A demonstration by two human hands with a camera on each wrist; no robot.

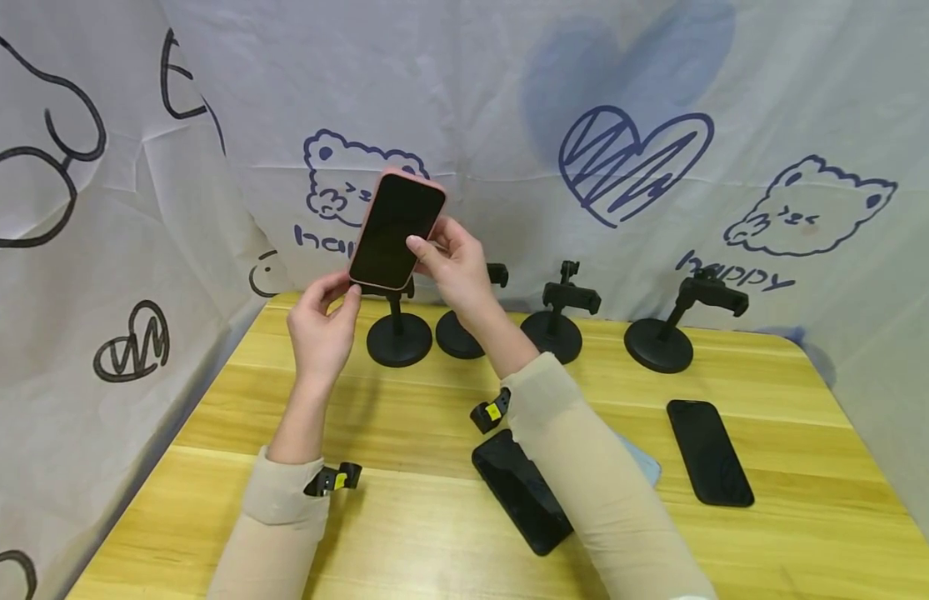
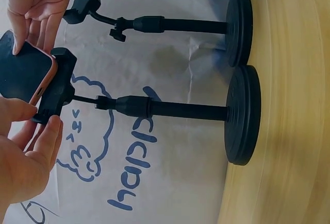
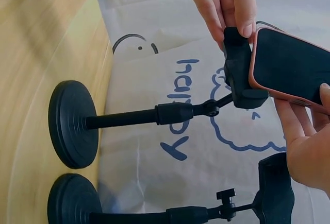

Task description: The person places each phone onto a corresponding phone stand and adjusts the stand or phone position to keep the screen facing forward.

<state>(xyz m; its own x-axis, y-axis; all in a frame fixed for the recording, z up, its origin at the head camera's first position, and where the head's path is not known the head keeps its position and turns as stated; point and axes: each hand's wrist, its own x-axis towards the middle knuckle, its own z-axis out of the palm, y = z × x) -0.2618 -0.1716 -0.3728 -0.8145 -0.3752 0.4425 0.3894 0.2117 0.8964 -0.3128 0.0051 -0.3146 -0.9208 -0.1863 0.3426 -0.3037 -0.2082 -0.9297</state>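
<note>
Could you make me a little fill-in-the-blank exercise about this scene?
1. The held phone has a case coloured ____.
2. On the table there are ____ black stands.
3. The hand pinching a clamp is the person's ____ one.
4. Beneath the rightmost bear drawing, the backdrop reads "____".

Missing words: pink; four; left; happy.

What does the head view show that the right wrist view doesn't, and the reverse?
Only the head view: a black phone lying at the right, another black phone beside the right sleeve, the rightmost stand and the heart drawing.

Only the right wrist view: the joint beneath the clamp, and most of that clamp, hidden behind the pink phone in the head view.

Both: the right hand holding the pink phone, the left hand, and the table.
</note>
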